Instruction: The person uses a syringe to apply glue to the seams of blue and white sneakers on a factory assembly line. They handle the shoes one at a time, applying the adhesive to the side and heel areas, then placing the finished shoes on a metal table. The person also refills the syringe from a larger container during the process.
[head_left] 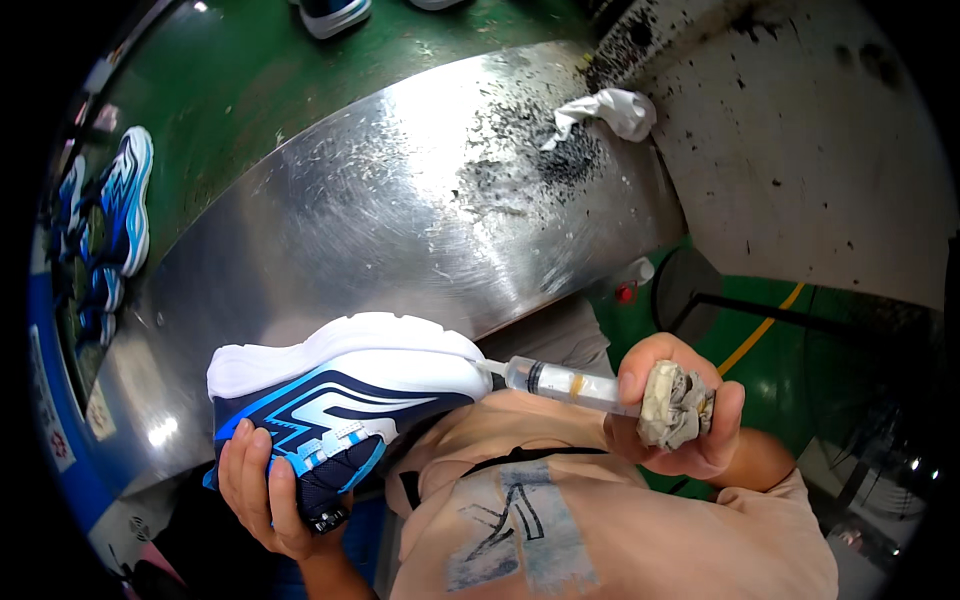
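Observation:
My left hand (262,490) grips a blue, navy and white sports shoe (350,400) by its upper, near the laces and collar. The shoe lies on its side in the air, its thick white sole turned away from me. My right hand (663,355) is closed around a clear syringe (565,382), whose plunger end is wrapped in a grey and cream wad (672,410). The syringe's tip meets the end of the white sole, on the shoe's right. Whether liquid is coming out cannot be made out.
A scratched metal bench (380,220) with dark residue curves beyond the shoe. A crumpled white cloth or glove (625,112) lies at its far right. More blue and white shoes (125,200) stand at the left. A stained pale panel (810,150) rises at the right.

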